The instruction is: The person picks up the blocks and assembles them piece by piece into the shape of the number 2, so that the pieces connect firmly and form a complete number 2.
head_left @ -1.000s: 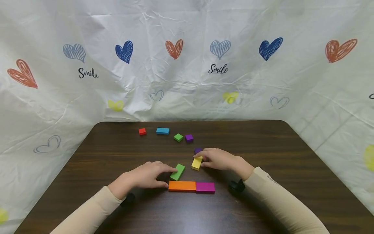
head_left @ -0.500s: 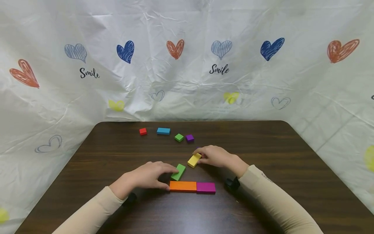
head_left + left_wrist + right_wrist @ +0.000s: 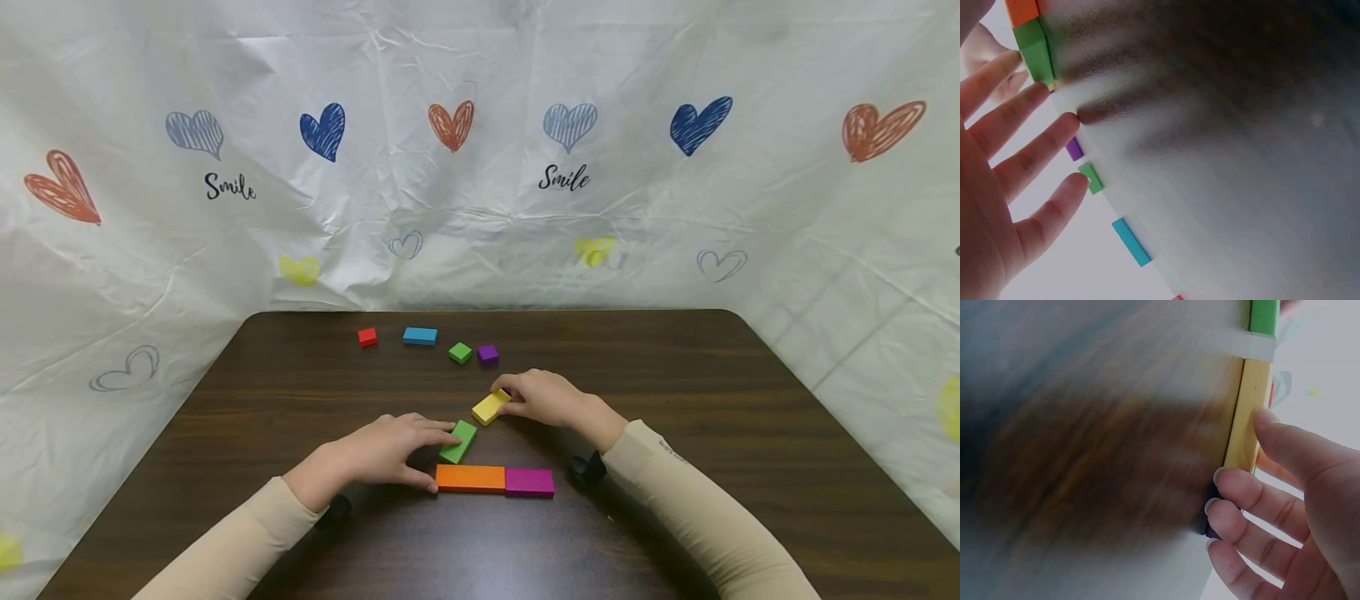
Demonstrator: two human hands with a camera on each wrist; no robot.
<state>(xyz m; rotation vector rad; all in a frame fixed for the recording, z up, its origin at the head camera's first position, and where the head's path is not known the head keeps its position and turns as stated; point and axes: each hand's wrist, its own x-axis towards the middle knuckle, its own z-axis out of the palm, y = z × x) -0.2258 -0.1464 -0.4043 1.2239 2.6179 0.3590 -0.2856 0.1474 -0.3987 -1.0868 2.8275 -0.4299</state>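
Note:
My left hand [image 3: 382, 450] lies low at the table's middle with fingers spread and straight. Its fingertips touch the green rectangular block [image 3: 458, 442], and the thumb tip meets the left end of the orange block [image 3: 470, 478]. A magenta block [image 3: 529, 482] abuts the orange one end to end. My right hand [image 3: 543, 396] pinches the slanted yellow block [image 3: 1251, 415] between thumb and fingers. Beyond the right fingers, a dark purple block [image 3: 1211, 533] is mostly hidden. The yellow block stands apart from the green one in the head view.
Toward the table's [image 3: 300, 392] far edge lie a red block [image 3: 367, 337], a blue block [image 3: 420, 336], a small green block [image 3: 461, 352] and a purple block [image 3: 488, 355]. A white cloth [image 3: 480, 183] with printed hearts hangs behind the table.
My right hand has shifted left and slightly away from me, turning the yellow block to a flatter slant. The left hand and the green block stay almost in place.

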